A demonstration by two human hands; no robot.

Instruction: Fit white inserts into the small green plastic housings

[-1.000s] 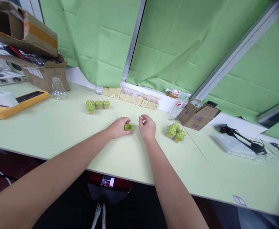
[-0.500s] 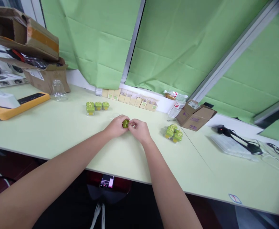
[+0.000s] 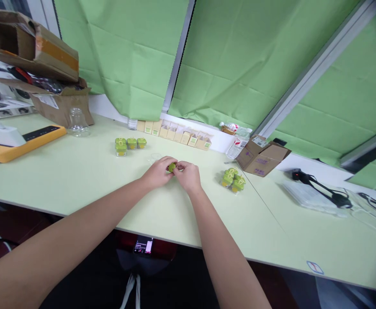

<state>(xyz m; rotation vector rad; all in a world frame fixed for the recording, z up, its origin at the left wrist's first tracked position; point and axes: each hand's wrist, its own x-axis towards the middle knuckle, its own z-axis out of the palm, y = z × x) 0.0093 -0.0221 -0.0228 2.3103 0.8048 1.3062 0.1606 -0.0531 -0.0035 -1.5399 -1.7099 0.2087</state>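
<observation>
Between my two hands, just above the table, is a small green lid-like piece (image 3: 171, 167). My left hand (image 3: 158, 172) is closed around its left side. My right hand (image 3: 188, 175) pinches at its right edge with thumb and forefinger; the fingers partly cover it. Behind my left hand lies a clear, round-edged item (image 3: 155, 157), too faint to name. Small clear containers with green lids (image 3: 131, 143) stand to the left. A second cluster of green-lidded containers (image 3: 233, 180) sits to the right.
A row of small cardboard boxes (image 3: 178, 134) lines the back edge. Plastic bottles (image 3: 236, 128) and a carton (image 3: 262, 157) stand at back right, a glass jar (image 3: 77, 123) and a yellow power strip (image 3: 36, 143) at left. A phone (image 3: 143, 245) lies below the table's front edge.
The green piece has turned and shifted slightly right in my fingers. My right fingers have come closer over it. The containers have stayed in place.
</observation>
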